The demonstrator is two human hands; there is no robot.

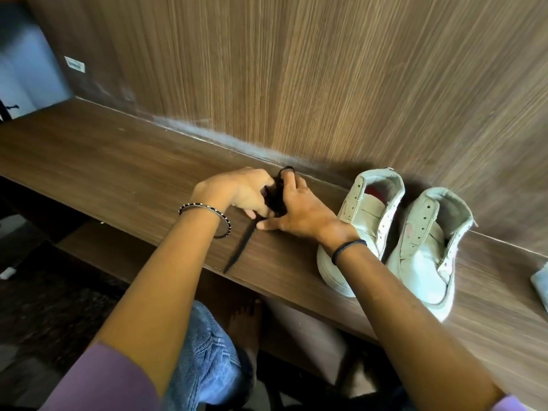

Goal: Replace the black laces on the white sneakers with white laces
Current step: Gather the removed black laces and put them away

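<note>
Two white sneakers stand side by side on the wooden shelf, the left sneaker and the right sneaker, both with bare eyelets and no laces. A bundle of black laces lies on the shelf to their left. My left hand grips the bundle from the left with curled fingers. From the right, my right hand holds the same bundle, a loop of lace round one fingertip. One loose lace end trails toward the shelf's front edge.
A wood-grain wall panel rises right behind the shelf. A pale cloth-like item shows at the right edge. Below the shelf are my knee in blue jeans and a bare foot on the floor.
</note>
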